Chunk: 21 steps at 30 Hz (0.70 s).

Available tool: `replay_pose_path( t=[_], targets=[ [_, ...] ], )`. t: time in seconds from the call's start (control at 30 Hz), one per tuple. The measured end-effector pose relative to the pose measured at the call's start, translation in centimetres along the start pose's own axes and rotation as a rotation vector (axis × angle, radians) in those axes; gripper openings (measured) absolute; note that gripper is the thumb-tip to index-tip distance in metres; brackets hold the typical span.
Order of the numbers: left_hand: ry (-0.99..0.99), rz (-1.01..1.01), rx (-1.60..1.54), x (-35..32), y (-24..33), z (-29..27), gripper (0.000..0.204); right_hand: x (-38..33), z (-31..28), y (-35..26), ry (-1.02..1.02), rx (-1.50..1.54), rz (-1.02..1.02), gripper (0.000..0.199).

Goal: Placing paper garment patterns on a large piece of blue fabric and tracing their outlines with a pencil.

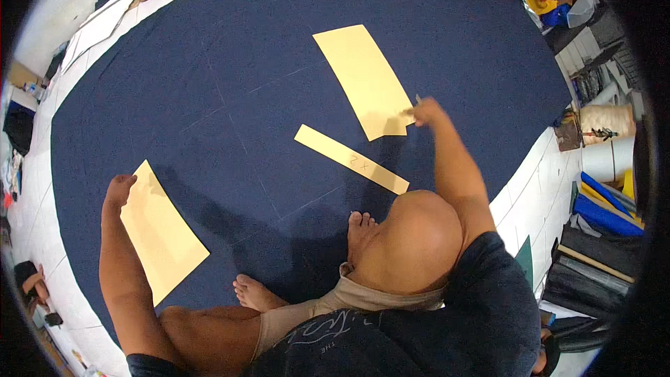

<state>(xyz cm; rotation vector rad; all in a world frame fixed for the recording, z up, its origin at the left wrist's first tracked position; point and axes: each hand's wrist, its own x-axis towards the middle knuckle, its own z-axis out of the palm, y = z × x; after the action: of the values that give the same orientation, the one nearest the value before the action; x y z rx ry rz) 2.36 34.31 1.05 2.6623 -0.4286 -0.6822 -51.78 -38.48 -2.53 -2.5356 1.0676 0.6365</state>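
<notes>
Person crouches barefoot on a big dark blue cloth (209,63) spread over a white tiled floor (537,181).

Right hand (427,110) reaches fwd, fingers pinched shut on the near right corner of the large tan paper piece (363,80), which lies flat on the cloth upper centre. Something small sticks up from the grip, maybe chalk or a pin, too small to tell.

Left hand (120,187) is out to the left, curled, knuckles down at the far edge of a 2nd tan paper piece (160,237); looks like it presses the paper w/ no real grip, but fingers are hidden so can't tell for sure. That piece lies flat near the cloth's left edge.

Between the two, a narrow tan paper strip (350,158) lies diagonal, just below the large piece, apart from both hands.

Faint chalk lines (237,108) cross the cloth. Fabric rolls (600,213) and a thread cone (606,120) pile at right, off the cloth.
</notes>
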Motion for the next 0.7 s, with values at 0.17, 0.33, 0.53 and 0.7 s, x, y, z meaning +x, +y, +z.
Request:
replay_pose_path(
  t=[0.17,0.33,0.53,0.7],
  targets=[
    [0.05,-0.22,-0.131,-0.1,2.1,4.0,0.04,-3.2,8.6,2.8,0.144,0.557,0.472,0.05],
    [-0.015,-0.267,-0.063,0.2,2.1,2.4,0.039,-2.1,10.1,0.0,0.352,0.43,0.515,0.062],
    [0.008,-0.185,-0.049,0.4,3.2,1.8,0.036,-1.1,10.7,-1.2,0.271,0.72,0.51,0.062],
    [0.019,-0.207,-0.073,0.1,3.2,1.8,0.042,-1.1,10.6,-1.8,0.182,1.214,0.493,0.042]
  ],
)
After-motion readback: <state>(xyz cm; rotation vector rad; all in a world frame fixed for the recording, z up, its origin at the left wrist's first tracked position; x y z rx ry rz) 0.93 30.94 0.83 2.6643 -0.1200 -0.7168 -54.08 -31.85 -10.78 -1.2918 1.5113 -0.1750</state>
